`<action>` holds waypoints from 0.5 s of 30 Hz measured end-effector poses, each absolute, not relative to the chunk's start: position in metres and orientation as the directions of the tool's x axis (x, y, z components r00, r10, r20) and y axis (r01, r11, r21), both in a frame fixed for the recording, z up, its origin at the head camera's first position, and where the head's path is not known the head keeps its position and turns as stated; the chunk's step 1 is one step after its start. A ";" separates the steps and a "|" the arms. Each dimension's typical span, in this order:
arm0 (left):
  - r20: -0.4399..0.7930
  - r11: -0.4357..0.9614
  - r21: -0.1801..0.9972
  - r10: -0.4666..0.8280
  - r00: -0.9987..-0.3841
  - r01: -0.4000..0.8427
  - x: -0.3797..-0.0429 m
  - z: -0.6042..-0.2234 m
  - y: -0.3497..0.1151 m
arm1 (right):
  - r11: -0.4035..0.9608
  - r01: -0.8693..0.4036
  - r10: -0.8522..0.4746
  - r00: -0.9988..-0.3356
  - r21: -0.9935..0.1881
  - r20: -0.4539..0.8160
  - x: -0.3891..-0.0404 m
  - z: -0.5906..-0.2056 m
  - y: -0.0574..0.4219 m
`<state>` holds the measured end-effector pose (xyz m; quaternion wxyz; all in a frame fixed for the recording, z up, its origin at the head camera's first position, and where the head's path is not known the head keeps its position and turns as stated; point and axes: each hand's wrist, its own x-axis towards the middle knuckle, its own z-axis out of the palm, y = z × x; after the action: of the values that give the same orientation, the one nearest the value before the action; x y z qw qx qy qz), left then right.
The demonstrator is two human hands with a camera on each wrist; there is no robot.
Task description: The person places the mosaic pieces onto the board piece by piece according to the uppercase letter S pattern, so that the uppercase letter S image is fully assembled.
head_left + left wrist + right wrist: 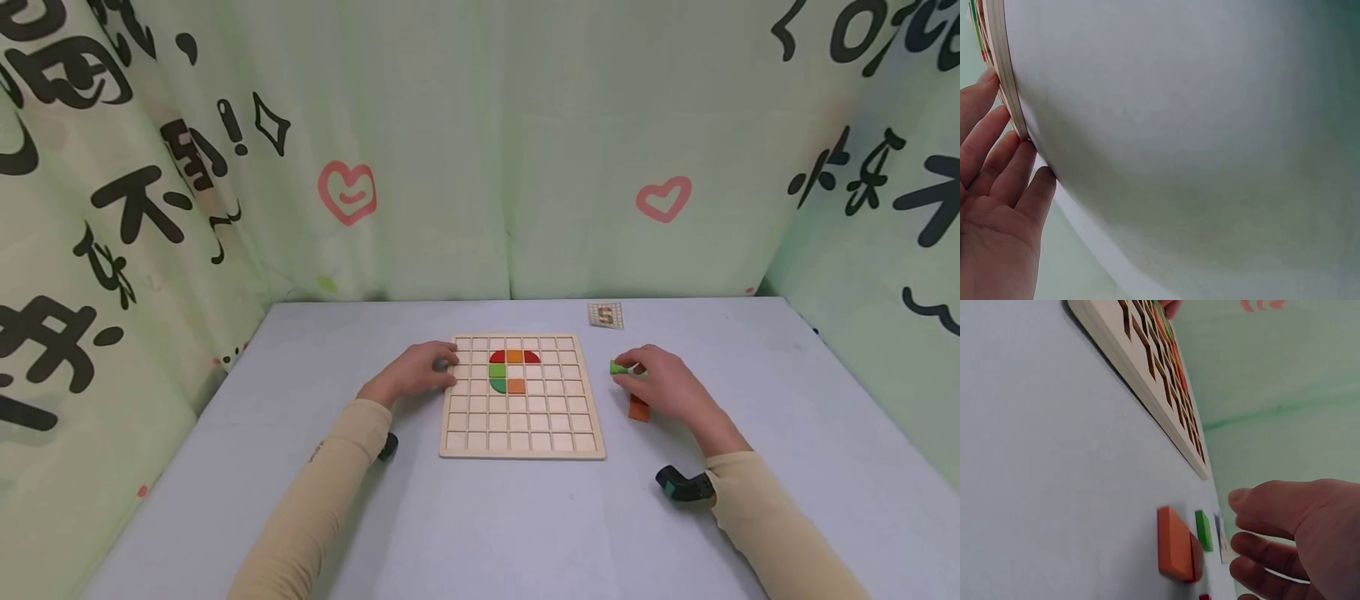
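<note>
A wooden grid board (pixel 522 457) lies on the table, with red, orange and green pieces (pixel 514 357) set in its upper cells. At the board's left edge is my left hand (pixel 412 371); its extended fingertips (pixel 1007 115) touch the rim in the left wrist view. My right hand (pixel 663 385) hovers to the right of the board, just over a green block (pixel 618 367). In the right wrist view that green block (pixel 1204 530) rests on the table, apart from the loosely bent fingers (pixel 1266 547). An orange block (pixel 1174 544) lies close by, with a dark red piece (pixel 1197 557) behind it.
A small patterned card (pixel 605 315) lies behind the board, towards the table's back edge. Curtains (pixel 510 150) with black writing and red hearts hang around the white table (pixel 517 533). Part of another red piece (pixel 1205 597) shows low in the right wrist view.
</note>
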<state>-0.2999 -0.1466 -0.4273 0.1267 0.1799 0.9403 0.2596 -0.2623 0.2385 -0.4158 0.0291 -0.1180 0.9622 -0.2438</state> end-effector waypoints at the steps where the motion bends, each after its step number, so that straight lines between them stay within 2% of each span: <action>1: -0.143 0.799 0.535 0.406 -0.903 0.274 -0.300 -0.428 -0.147 | 0.860 -0.197 -0.231 -0.973 -0.471 -0.015 -0.263 -0.415 0.244; 7: -0.143 0.797 0.540 0.402 -0.904 0.269 -0.301 -0.430 -0.147 | 0.894 -0.135 -0.196 -0.975 -0.428 -0.102 -0.263 -0.413 0.270; 15: -0.144 0.802 0.534 0.398 -0.906 0.267 -0.300 -0.428 -0.146 | 0.907 -0.121 -0.177 -0.979 -0.403 -0.104 -0.266 -0.420 0.282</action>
<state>-0.2998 -0.1458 -0.4280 0.1254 0.1766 0.9409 0.2602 -0.2655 0.2819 -0.4198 0.0689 -0.0764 0.9741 -0.2016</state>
